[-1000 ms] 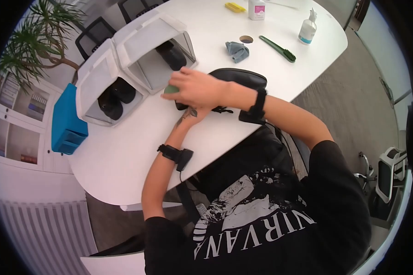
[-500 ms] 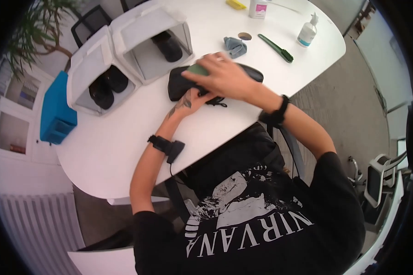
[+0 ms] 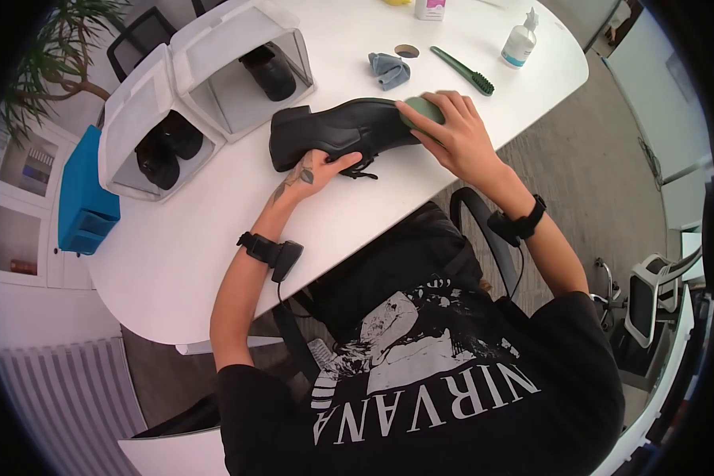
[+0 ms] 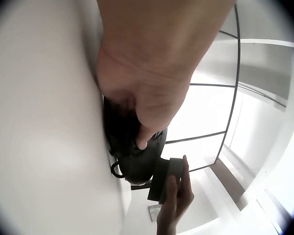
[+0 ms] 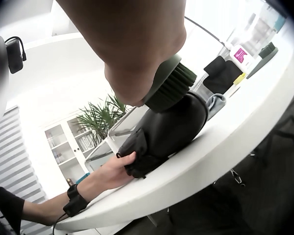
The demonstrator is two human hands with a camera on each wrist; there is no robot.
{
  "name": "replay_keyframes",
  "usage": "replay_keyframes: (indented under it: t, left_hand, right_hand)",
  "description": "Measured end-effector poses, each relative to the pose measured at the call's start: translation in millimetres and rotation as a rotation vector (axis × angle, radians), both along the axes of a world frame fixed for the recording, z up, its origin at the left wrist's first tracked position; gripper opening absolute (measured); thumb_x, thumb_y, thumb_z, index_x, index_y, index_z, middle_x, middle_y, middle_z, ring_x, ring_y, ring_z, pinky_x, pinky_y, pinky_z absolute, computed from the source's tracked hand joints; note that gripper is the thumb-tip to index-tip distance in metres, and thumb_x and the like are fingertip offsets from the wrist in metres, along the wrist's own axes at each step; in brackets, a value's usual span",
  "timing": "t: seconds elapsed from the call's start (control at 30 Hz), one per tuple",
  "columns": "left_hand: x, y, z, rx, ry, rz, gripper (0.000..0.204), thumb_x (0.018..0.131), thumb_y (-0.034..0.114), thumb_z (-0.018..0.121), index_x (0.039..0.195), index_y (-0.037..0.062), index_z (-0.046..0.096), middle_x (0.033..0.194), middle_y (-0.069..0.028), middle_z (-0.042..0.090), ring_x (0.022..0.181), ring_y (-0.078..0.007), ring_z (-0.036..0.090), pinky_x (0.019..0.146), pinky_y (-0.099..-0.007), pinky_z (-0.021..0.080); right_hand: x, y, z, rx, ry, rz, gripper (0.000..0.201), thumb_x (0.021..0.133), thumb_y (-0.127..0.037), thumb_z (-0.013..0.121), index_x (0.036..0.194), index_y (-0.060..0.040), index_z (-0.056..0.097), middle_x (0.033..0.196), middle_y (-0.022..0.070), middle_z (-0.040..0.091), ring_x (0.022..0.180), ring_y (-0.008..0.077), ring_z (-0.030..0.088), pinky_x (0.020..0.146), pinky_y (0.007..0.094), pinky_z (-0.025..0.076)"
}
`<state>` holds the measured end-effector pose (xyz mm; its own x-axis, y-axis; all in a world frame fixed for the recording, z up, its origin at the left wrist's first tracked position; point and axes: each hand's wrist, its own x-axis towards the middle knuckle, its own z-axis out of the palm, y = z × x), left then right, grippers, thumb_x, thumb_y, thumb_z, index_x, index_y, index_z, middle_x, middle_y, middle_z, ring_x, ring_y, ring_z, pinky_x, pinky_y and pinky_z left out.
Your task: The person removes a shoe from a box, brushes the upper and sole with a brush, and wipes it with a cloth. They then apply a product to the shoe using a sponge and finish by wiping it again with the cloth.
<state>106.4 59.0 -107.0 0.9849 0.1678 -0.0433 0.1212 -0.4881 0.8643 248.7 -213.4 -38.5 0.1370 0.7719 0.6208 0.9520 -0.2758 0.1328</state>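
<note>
A black lace-up leather shoe [image 3: 317, 133] lies on its side on the white table, heel to the left and toe to the right. My left hand [image 3: 316, 168] grips it at the opening, with the thumb over the lace side. In my right hand [image 3: 466, 141] is a green block brush [image 3: 425, 113], held between thumb and fingers over the toe. From the right wrist, the dark bristles [image 5: 174, 90] show against the toe leather. The left wrist view has the brush [image 4: 166, 176] beside the toe, and my left palm hides much of the shoe.
Two white shoe boxes [image 3: 238, 127] with open fronts hold black shoes at the left, beside a blue fabric box [image 3: 87, 202]. Behind the shoe lie a grey-blue cloth [image 3: 390, 71] and a green handled brush [image 3: 464, 71]. A spray bottle [image 3: 520, 41] and a pink-labelled bottle [image 3: 431, 8] stand farther back.
My right hand has moved the brush rightwards along the shoe from the heel end to the toe. My left hand keeps its hold on the shoe, which the right arm covers less now.
</note>
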Motion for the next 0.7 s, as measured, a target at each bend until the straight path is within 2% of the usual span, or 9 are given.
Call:
replay_keyframes:
  t: [0.07,0.17,0.27,0.37,0.47,0.53,0.6,0.7]
  left_hand:
    - [5.5,6.7,-13.9,0.038,0.016,0.011,0.061,0.095,0.056,0.079,0.089,-0.0040,0.074,0.073,-0.0027,0.063,0.071,-0.0133,0.051,0.070,-0.0321,0.049]
    - [5.4,5.5,-7.8,0.061,0.067,0.064,0.063,0.093,0.059,0.080,0.083,-0.0035,0.071,0.071,-0.0012,0.060,0.070,-0.0138,0.049,0.069,-0.0327,0.048]
    - [8.1,6.7,-8.0,-0.034,0.116,0.080,0.055,0.094,0.048,0.083,0.113,-0.0030,0.078,0.097,-0.0023,0.072,0.089,-0.0122,0.061,0.084,-0.0289,0.051]
    - [11.8,6.2,-14.4,-0.215,0.081,0.173,0.059,0.091,0.044,0.086,0.123,-0.0040,0.075,0.112,-0.0059,0.074,0.103,-0.0154,0.065,0.096,-0.0290,0.050]
    - [6.0,-2.2,-4.5,-0.260,-0.063,0.158,0.058,0.088,0.051,0.086,0.102,-0.0048,0.078,0.091,-0.0038,0.071,0.087,-0.0141,0.062,0.085,-0.0302,0.051]
    - [8.3,4.6,-15.4,-0.248,0.006,0.152,0.063,0.088,0.048,0.087,0.116,-0.0065,0.075,0.105,-0.0071,0.073,0.099,-0.0157,0.063,0.094,-0.0310,0.050]
    - [9.3,6.5,-9.4,-0.248,0.070,0.169,0.063,0.089,0.041,0.088,0.129,-0.0054,0.071,0.121,-0.0084,0.073,0.111,-0.0163,0.064,0.101,-0.0304,0.049]
    - [16.2,13.6,-19.4,-0.233,0.073,0.167,0.062,0.089,0.040,0.088,0.127,-0.0061,0.072,0.119,-0.0079,0.073,0.109,-0.0153,0.064,0.100,-0.0302,0.049]
  right_hand:
    - [3.2,24.1,3.8,0.025,-0.039,0.027,0.054,0.098,-0.023,0.073,0.151,-0.0230,0.063,0.123,0.0130,0.065,0.116,0.0307,0.058,0.099,0.0437,0.046]
    - [14.1,67.9,10.5,0.062,-0.036,0.117,0.049,0.101,-0.026,0.070,0.150,-0.0220,0.064,0.120,0.0131,0.065,0.114,0.0309,0.058,0.098,0.0435,0.047]
    - [28.8,71.3,22.1,0.034,0.100,0.179,0.048,0.102,-0.025,0.069,0.150,-0.0208,0.065,0.117,0.0135,0.066,0.113,0.0321,0.059,0.098,0.0442,0.047]
    - [42.1,35.8,24.0,-0.009,0.230,0.131,0.049,0.101,-0.023,0.070,0.150,-0.0209,0.065,0.119,0.0134,0.067,0.115,0.0328,0.058,0.099,0.0444,0.048]
    - [36.1,20.2,23.1,-0.033,0.234,0.096,0.051,0.101,-0.022,0.071,0.151,-0.0235,0.065,0.122,0.0130,0.067,0.118,0.0326,0.059,0.099,0.0434,0.048]
    - [32.9,24.4,21.3,-0.018,0.198,0.084,0.051,0.101,-0.023,0.071,0.151,-0.0246,0.065,0.122,0.0129,0.067,0.118,0.0322,0.059,0.100,0.0431,0.048]
    - [36.7,44.8,23.6,-0.013,0.157,0.125,0.050,0.102,-0.025,0.070,0.151,-0.0254,0.065,0.122,0.0116,0.067,0.117,0.0311,0.059,0.101,0.0434,0.048]
    - [41.8,73.5,27.4,-0.048,0.110,0.185,0.048,0.103,-0.027,0.069,0.151,-0.0255,0.066,0.121,0.0103,0.068,0.117,0.0306,0.059,0.104,0.0458,0.047]
